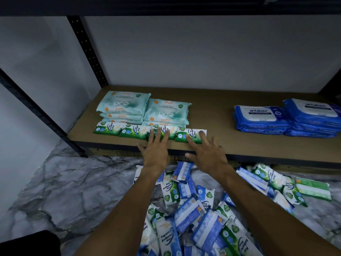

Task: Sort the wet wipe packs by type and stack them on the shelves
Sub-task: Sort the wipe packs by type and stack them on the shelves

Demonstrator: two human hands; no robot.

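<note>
Several small green pine wipe packs (108, 128) lie in a row near the front edge of the brown shelf (212, 117). My left hand (156, 148) rests its straight fingers on the third pack (162, 133). With spread fingers, my right hand (208, 154) touches the fourth pack (190, 135). Behind the row stand two stacks of pale teal guardian packs (125, 106). Two stacks of blue antabax packs (262, 119) sit at the shelf's right. On the floor below lies a heap of loose blue and green packs (203, 209).
A black shelf upright (86, 52) stands at the back left, and a black diagonal brace (36, 111) crosses the left side. The floor (64, 191) is grey marble. Cardboard boxes (120, 153) sit under the shelf. The upper shelf (166, 6) hangs overhead.
</note>
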